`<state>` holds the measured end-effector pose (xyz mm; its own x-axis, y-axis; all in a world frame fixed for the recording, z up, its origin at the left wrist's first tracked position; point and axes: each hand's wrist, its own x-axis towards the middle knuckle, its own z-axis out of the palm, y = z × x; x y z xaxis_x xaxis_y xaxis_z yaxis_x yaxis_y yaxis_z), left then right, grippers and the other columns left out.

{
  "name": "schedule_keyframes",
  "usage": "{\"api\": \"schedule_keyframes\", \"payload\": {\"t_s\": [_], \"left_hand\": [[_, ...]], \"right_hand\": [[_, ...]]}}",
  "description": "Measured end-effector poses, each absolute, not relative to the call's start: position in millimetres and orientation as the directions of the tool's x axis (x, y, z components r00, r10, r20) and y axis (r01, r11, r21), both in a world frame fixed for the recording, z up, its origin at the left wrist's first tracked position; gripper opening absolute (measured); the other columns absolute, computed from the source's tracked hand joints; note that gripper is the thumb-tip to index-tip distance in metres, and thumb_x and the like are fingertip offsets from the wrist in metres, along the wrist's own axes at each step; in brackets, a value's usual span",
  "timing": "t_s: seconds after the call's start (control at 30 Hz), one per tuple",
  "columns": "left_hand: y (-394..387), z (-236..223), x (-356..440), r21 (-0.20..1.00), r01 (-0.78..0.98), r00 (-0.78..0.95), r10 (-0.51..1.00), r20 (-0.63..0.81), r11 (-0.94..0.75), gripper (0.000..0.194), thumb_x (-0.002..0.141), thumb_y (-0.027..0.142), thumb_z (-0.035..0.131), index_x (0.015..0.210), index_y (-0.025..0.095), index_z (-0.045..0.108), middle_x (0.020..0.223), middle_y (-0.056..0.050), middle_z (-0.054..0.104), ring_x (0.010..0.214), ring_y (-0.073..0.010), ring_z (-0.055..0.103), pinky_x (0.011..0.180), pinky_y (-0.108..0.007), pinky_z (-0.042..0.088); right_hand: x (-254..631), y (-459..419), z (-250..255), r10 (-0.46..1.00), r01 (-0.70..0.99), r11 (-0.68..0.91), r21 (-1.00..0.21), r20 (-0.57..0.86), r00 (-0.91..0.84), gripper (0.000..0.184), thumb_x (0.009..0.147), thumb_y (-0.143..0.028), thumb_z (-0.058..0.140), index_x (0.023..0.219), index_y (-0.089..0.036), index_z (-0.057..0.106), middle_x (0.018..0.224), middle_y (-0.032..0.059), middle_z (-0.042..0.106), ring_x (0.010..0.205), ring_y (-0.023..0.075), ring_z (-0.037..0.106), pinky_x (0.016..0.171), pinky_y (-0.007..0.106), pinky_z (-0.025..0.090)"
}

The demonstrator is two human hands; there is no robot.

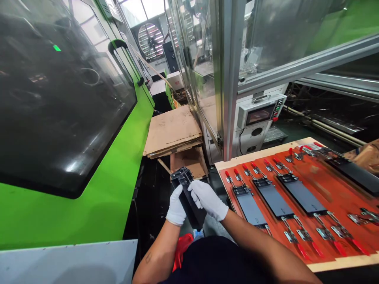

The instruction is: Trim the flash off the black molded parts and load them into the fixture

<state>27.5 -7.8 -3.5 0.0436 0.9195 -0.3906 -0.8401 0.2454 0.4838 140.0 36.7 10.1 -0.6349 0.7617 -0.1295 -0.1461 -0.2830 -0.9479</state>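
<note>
Both my hands wear white gloves and grip one long black plastic part held out in front of me, its ribbed end pointing up and away. My left hand wraps the part's left side from below. My right hand closes over its right edge, fingers curled on the top face. To my right lies an orange-red fixture board with three similar black parts clamped flat in a row.
A green machine with a dark window fills the left. Stacked cardboard sheets lie ahead. A metal-framed glass enclosure and a small control box stand behind the board. Red-handled toggle clamps line the board's edges.
</note>
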Motion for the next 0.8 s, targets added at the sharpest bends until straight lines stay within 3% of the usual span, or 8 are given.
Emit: {"api": "schedule_keyframes", "payload": {"t_s": [0.1,0.17,0.3,0.37,0.47,0.67,0.8], "left_hand": [[-3.3,-0.5,27.6,0.518,-0.835,-0.063,0.902,-0.427,0.186,0.018,0.075,0.033,0.069,0.068,0.016,0.066,0.058,-0.004,0.064,0.071,-0.0276,0.071,0.08,-0.044,0.058],[-2.0,1.5,21.3,0.529,-0.838,-0.12,0.9,-0.419,0.135,0.014,0.074,0.03,0.068,0.075,0.015,0.07,0.069,-0.006,0.071,0.079,-0.0281,0.073,0.086,-0.044,0.058],[-7.9,3.8,-2.6,0.526,-0.836,-0.035,0.94,-0.34,0.16,0.018,0.07,0.031,0.07,0.078,0.015,0.073,0.081,-0.011,0.077,0.101,-0.0345,0.072,0.103,-0.048,0.051],[-13.9,4.7,-12.8,0.551,-0.823,-0.042,0.951,-0.306,0.141,0.016,0.067,0.027,0.071,0.078,0.017,0.074,0.081,-0.01,0.077,0.108,-0.0357,0.07,0.109,-0.05,0.046],[-21.3,7.1,-18.2,0.611,-0.788,-0.11,0.959,-0.259,0.075,0.019,0.059,0.021,0.074,0.077,0.02,0.073,0.081,-0.008,0.077,0.117,-0.037,0.066,0.113,-0.052,0.042],[-24.0,14.9,-10.5,0.71,-0.704,-0.156,0.969,-0.191,0.026,0.031,0.048,0.018,0.078,0.078,0.019,0.072,0.083,-0.01,0.076,0.122,-0.0419,0.062,0.11,-0.054,0.044],[-22.6,21.8,-6.3,0.702,-0.712,-0.175,0.964,-0.199,0.016,0.038,0.046,0.014,0.076,0.083,0.02,0.074,0.075,-0.007,0.075,0.117,-0.042,0.065,0.107,-0.055,0.048]], "right_hand": [[140.8,31.3,13.2,0.709,-0.091,-0.223,-0.971,-0.097,-0.699,0.022,0.089,-0.035,0.046,0.074,-0.022,0.054,0.049,-0.0086,0.045,0.034,0.0077,0.038,0.035,0.02,0.03],[148.3,29.5,17.3,0.68,-0.068,-0.06,-0.996,0.009,-0.734,0.023,0.091,-0.033,0.048,0.075,-0.021,0.058,0.056,-0.0052,0.053,0.044,0.0094,0.048,0.045,0.022,0.039],[180.7,37.7,20.5,0.745,0.089,0.231,-0.969,0.117,-0.657,0.026,0.093,-0.025,0.048,0.104,-0.022,0.071,0.07,-0.0005,0.067,0.064,0.0143,0.062,0.066,0.027,0.05],[197.9,46.0,18.4,0.753,0.155,0.331,-0.931,0.162,-0.638,0.031,0.094,-0.023,0.048,0.114,-0.023,0.071,0.085,0.0033,0.075,0.077,0.0174,0.068,0.077,0.031,0.054],[214.1,57.2,15.3,0.711,0.182,0.508,-0.842,0.291,-0.64,0.033,0.093,-0.022,0.049,0.114,-0.024,0.074,0.11,0.0076,0.076,0.101,0.0214,0.07,0.091,0.036,0.054],[217.6,64.8,17.6,0.666,0.308,0.661,-0.684,0.346,-0.661,0.038,0.094,-0.021,0.045,0.118,-0.024,0.075,0.107,0.0085,0.077,0.095,0.0236,0.071,0.083,0.034,0.054],[215.4,58.7,16.0,0.652,0.266,0.642,-0.719,0.33,-0.682,0.038,0.093,-0.02,0.047,0.118,-0.025,0.074,0.102,0.0078,0.077,0.092,0.0223,0.071,0.082,0.032,0.054]]}}
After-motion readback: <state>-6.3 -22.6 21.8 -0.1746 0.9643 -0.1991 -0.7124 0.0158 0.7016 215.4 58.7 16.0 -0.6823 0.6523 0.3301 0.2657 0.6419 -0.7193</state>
